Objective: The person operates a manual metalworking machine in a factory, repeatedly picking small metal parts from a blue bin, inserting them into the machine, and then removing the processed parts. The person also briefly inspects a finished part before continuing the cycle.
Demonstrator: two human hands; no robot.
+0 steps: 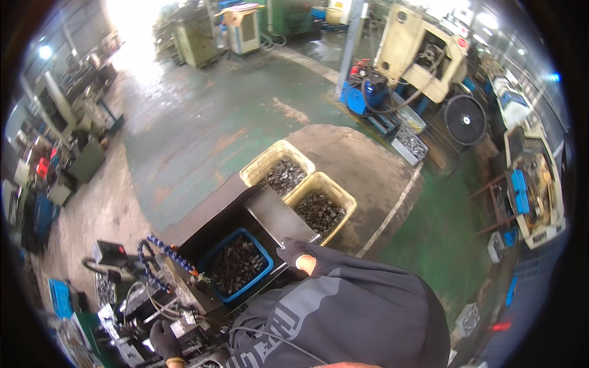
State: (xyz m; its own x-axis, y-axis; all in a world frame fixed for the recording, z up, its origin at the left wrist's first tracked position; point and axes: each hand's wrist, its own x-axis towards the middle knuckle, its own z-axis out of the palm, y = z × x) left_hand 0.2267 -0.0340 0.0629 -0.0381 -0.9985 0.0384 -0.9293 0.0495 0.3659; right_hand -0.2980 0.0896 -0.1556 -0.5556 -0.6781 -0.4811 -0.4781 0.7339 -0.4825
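Observation:
My left hand (164, 340), in a dark glove, is at the lower left beside the metal fixture (138, 319) of a machine. Its fingers blend into the dark machine parts, so their pose is unclear. My right hand (297, 253), also dark-gloved, is at the edge of a grey metal plate (279, 214). Its fingers look curled in; whatever they hold is too small to make out. Between the hands, a blue bin (270, 265) full of small dark metal pieces (236, 267) sits in a dark metal trough (199, 228).
Two cream plastic baskets (248, 173) (351, 199) of metal pieces stand beyond the plate. A segmented blue coolant hose (175, 254) rises by the machine. Farther right are a beige machine (402, 46), a black round fan (464, 119) and a grey crate of parts (410, 146).

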